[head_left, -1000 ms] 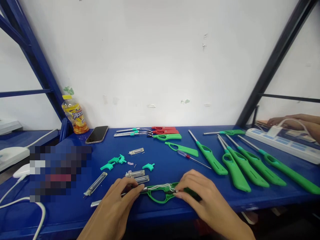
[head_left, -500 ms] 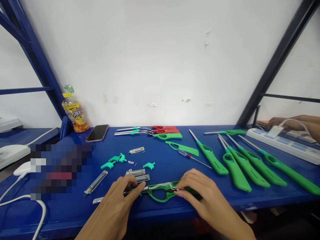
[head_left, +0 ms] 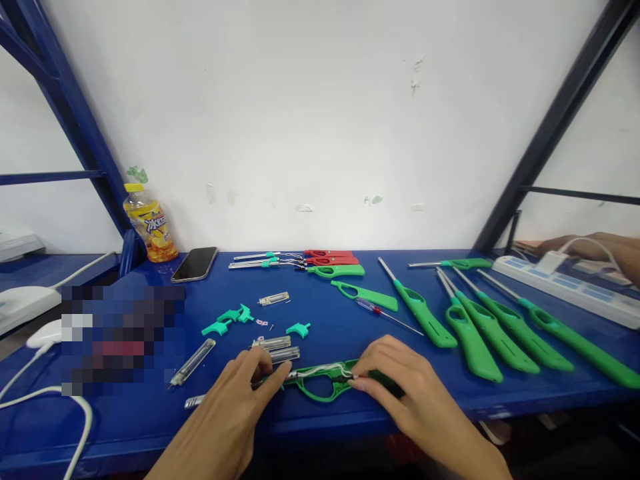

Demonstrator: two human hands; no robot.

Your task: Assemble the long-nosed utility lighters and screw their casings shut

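An opened green gas lighter (head_left: 320, 399) lies near the table's front edge, its inside facing up. White wires (head_left: 325, 367) run along its handle shell, above the trigger loop. My left hand (head_left: 233, 397) is closed around the lighter's metal tube (head_left: 193, 402), whose tip sticks out to the left. Thumb and fingers of my right hand (head_left: 400, 383) pinch a small dark part with the wires at the handle; the fingers partly hide it. Clear fuel tanks (head_left: 286, 355) lie just beyond my left hand, with a teal trigger (head_left: 299, 329) farther back.
Several assembled green lighters (head_left: 473, 340) lie at right, beside a power strip (head_left: 565, 287). A screwdriver (head_left: 385, 313) and a loose green shell (head_left: 367, 295) lie mid-table. Red lighter handles (head_left: 330, 261), a phone (head_left: 195, 264) and a bottle (head_left: 153, 227) stand or lie toward the wall.
Both hands keep nearly the same hold on the lighter, with only a slight shift. At far right, another person's hand has moved a little.
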